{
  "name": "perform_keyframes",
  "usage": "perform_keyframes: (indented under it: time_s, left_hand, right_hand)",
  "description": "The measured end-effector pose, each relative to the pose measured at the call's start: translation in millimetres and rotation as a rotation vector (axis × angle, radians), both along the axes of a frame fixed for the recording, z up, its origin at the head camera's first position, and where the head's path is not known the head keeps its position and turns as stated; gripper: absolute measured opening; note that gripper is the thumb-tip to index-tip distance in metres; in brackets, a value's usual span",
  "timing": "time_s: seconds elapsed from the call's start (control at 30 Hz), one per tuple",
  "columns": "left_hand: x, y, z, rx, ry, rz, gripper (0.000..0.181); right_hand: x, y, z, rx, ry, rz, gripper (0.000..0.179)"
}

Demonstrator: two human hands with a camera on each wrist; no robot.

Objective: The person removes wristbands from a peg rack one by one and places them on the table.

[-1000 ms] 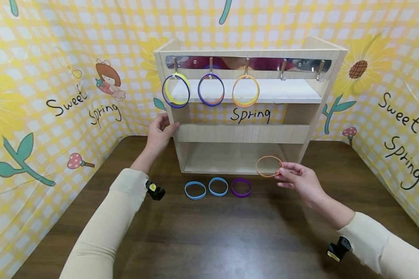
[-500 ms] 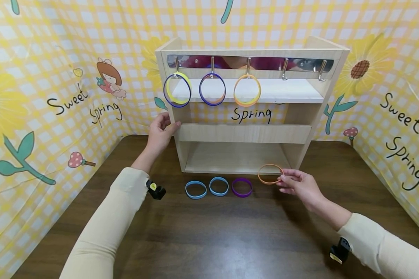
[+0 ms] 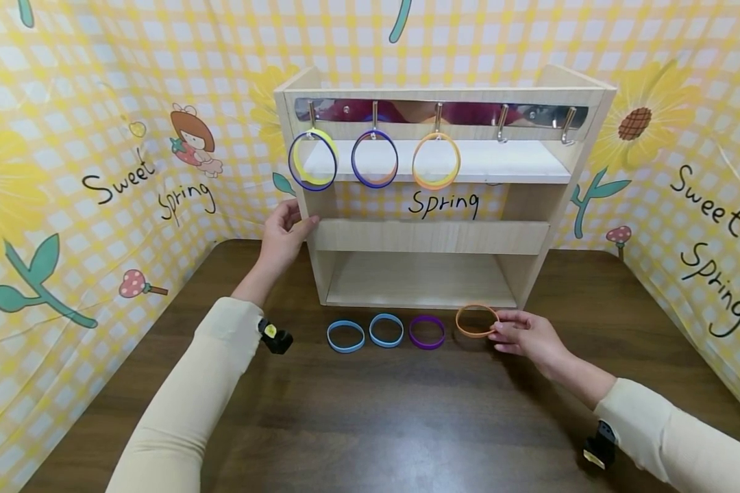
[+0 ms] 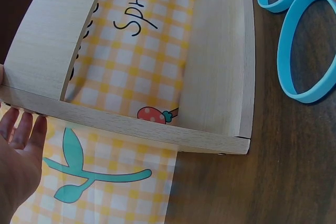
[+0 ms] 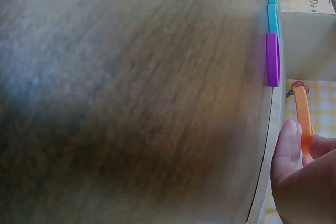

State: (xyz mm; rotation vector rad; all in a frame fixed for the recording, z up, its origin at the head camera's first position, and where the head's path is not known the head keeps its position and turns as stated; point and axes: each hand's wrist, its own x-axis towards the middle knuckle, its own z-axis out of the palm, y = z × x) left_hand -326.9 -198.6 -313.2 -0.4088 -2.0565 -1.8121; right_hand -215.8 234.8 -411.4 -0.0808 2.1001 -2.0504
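Note:
My right hand [image 3: 528, 337] pinches an orange silicone wristband [image 3: 458, 322] by its right side, low over the table in front of the rack. The right wrist view shows the orange band [image 5: 303, 109] edge-on between thumb and fingers. With my left hand [image 3: 281, 236] I grip the left side panel of the wooden rack [image 3: 432, 236], thumb at the front edge, fingers along the outer face. On the table lie a purple wristband [image 3: 411, 340] and two light blue wristbands, one further left [image 3: 344, 350] and one nearer the purple [image 3: 386, 344].
A metal hook strip [image 3: 469, 114] spans the rack's top. Its left hook bears blue and yellow bands [image 3: 292, 175], the second blue and orange bands [image 3: 353, 168], the third orange and yellow bands [image 3: 414, 164]. Two right hooks are bare. Checked cloth [image 3: 234, 103] surrounds the table.
My right hand has lowered the orange wristband toward the table, bringing it level with the row of bands. The left hand stays on the rack's side.

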Motion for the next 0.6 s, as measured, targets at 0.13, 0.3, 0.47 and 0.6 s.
perform_keyframes:
  time_s: [0.13, 0.3, 0.47, 0.6]
  left_hand:
    - [1.8, 0.3, 0.3, -0.005, 0.011, -0.002, 0.038]
    - [2.4, 0.3, -0.1, -0.010, 0.015, 0.002, 0.038]
    - [1.0, 0.5, -0.1, -0.010, 0.015, 0.003, 0.038]
    - [2.1, 0.6, 1.0, -0.006, 0.005, -0.002, 0.038]
  right_hand:
    - [-1.6, -0.7, -3.4, 0.008, -0.011, 0.021, 0.044]
    - [-2.7, -1.8, -5.9, 0.013, -0.028, 0.042, 0.045]
    - [-3.1, -2.0, -7.5, 0.030, -0.046, 0.053, 0.044]
    - [-3.3, -2.7, -8.6, 0.046, -0.062, 0.065, 0.043]
